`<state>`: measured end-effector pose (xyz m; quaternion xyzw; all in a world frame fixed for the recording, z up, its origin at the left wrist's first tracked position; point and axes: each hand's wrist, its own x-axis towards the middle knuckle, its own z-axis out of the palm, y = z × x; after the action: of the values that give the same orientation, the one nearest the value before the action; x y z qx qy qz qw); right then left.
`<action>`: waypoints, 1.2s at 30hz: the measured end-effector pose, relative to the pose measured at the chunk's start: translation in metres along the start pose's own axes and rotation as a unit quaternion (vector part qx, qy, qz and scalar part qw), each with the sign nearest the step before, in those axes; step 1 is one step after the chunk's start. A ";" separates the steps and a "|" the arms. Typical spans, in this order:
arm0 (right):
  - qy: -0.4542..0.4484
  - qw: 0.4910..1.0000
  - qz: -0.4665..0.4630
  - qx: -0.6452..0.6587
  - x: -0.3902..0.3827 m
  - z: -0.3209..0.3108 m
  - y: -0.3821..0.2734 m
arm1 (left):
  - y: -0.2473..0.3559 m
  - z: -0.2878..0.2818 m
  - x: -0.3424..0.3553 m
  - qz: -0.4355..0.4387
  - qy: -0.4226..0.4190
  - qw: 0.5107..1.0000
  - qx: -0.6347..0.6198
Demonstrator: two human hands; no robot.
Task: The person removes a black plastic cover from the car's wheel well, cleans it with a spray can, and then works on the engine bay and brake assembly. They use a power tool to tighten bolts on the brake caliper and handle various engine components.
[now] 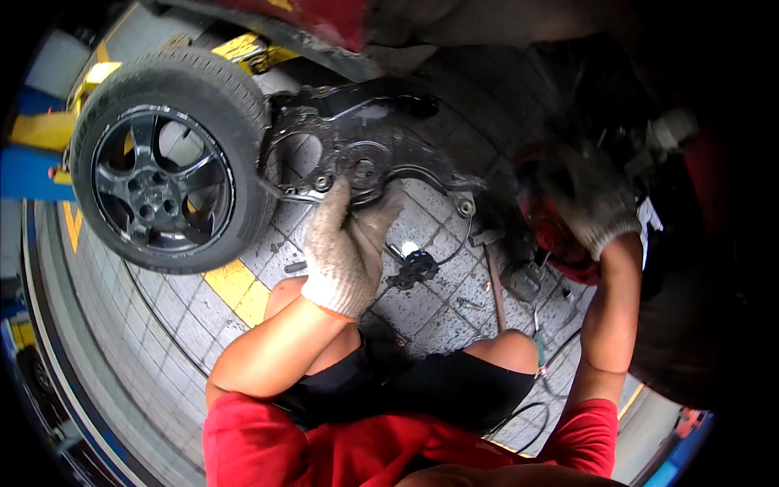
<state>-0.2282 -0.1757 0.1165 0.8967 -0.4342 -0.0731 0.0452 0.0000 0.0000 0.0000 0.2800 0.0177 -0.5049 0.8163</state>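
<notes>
So the person is squatting on the grey tiled floor (438, 300) under a raised car, wearing red and black, and the work in hand looks like the strip-down stage on a greasy black metal plate with round cut-outs (357, 154) that's lying on the tiles. The left hand in a dirty knitted work glove (345, 247) is reaching forward onto the near edge of that plate, fingers loosely together and curled a bit, resting on it right beside a bolt, with a thin metal tool or bracket (296, 195) poking out just left of the fingertips; can't tell if it's actually pinching it. The right hand in a matching grimy glove (596, 207) is up at the dark wheel-well side, wrapped over a red rounded part (548, 231), fingers closed over it but too blurred to say how firmly. My guess is the next move needs the left hand steadying the plate while a fastener gets worked. A black alloy wheel with its tyre (166, 158) is leaning just left of the plate, nearly touching, and a small black fitting with a cable (418, 266) is lying near the left wrist.
</notes>
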 end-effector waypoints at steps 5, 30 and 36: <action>0.049 0.995 -0.061 -0.055 0.004 0.002 0.007 | 0.002 -0.005 -0.003 0.001 0.044 0.999 -0.031; -0.148 0.982 -0.015 -0.115 0.024 -0.020 -0.033 | 0.045 -0.034 -0.113 0.004 0.321 0.938 0.131; -0.304 0.951 -0.059 -0.012 0.026 -0.043 -0.004 | 0.140 0.019 -0.204 -0.047 0.345 0.922 0.171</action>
<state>-0.2022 -0.1930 0.1558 0.8555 -0.3727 -0.3500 -0.0823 0.0120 0.2041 0.1415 0.5709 0.2248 -0.4104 0.6746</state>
